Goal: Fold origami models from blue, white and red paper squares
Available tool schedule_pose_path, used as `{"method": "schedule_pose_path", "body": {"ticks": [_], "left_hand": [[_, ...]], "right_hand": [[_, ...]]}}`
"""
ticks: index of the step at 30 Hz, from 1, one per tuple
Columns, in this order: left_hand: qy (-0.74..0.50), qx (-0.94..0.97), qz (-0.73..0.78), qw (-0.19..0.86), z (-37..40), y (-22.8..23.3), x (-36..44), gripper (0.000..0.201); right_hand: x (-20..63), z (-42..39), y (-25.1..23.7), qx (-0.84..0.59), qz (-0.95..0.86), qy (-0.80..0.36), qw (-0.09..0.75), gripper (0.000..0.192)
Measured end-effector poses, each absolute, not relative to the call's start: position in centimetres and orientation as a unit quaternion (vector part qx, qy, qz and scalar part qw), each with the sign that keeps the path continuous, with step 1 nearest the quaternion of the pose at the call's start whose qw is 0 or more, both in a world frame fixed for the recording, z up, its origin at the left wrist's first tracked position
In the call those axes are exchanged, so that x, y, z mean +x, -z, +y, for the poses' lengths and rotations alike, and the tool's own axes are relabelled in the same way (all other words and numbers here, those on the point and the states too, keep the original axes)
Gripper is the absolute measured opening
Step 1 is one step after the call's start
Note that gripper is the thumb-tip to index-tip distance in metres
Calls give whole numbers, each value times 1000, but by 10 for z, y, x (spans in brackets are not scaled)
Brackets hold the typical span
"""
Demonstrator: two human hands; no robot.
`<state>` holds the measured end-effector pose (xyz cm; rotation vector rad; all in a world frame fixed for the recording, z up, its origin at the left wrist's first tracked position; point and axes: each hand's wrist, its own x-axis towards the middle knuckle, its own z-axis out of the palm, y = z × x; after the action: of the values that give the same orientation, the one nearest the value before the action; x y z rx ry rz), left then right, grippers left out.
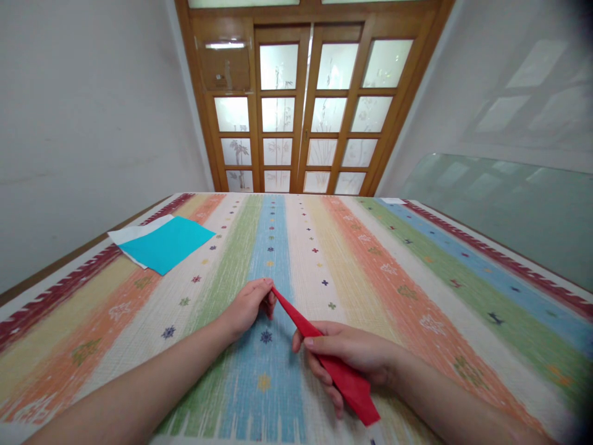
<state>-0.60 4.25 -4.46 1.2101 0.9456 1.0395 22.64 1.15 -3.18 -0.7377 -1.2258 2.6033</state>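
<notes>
The red paper (324, 352), folded into a long narrow strip that tapers to a point, lies nearest the camera, slanting from its broad end low in the view up to its tip over the blue stripe of the cloth (417, 290). The right hand (352, 358) closes round the wide lower half of the red paper, thumb laid along the top and fingers curled beneath, so the paper is clasped and held just off the cloth. The left hand (248, 306) pinches the pointed tip between thumb and fingertips, pressed together on it, with the heel of the hand resting on the cloth. Both forearms come in from the lower edge, one on either side of the red paper. The cloth under the red paper is woven in long stripes of blue, green, orange, yellow and white with small star marks, and it covers the whole table. Well apart from the red paper, to its far left near the cloth's dark red border, lies a blue sheet (167, 244) on top of a white sheet (127, 235). Beyond the far end of the cloth stands a wooden door (303, 105) with frosted panes.
</notes>
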Motion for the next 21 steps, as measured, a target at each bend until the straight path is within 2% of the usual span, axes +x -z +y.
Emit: {"method": "schedule_pose_path", "body": {"ticks": [12, 21], "left_hand": [[-500, 479, 408, 595, 46, 44, -10, 35], [-513, 496, 414, 565, 47, 43, -9, 42]], "right_hand": [[229, 16, 36, -262, -415, -867, 85, 22], [230, 18, 39, -255, -412, -871, 85, 21]]}}
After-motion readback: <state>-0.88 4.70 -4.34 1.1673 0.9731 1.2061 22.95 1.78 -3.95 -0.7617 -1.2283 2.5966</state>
